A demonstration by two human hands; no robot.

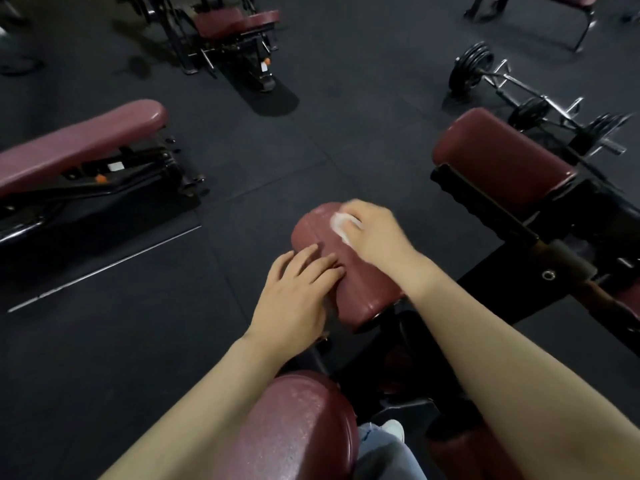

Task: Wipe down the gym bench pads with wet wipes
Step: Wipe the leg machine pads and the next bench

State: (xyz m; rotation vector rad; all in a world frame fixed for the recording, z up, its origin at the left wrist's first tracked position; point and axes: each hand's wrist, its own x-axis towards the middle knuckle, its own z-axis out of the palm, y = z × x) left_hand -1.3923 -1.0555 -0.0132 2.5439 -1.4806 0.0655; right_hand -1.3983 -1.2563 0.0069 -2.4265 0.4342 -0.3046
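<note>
A small dark-red roller pad [349, 271] sits at the centre of the head view. My right hand [374, 233] grips a white wet wipe [341, 223] and presses it on the pad's far end. My left hand [298, 292] rests flat on the pad's near left side with straight fingers. A larger dark-red pad [301, 427] lies just below, between my forearms. Another dark-red pad [498, 157] stands to the right on a black frame.
A dark-red flat bench [79, 143] stands at the left on a black frame. Another bench machine [235, 26] is at the back. A loaded barbell [519, 95] lies on the black rubber floor [277, 150] at the right. My shoe [393, 429] shows below.
</note>
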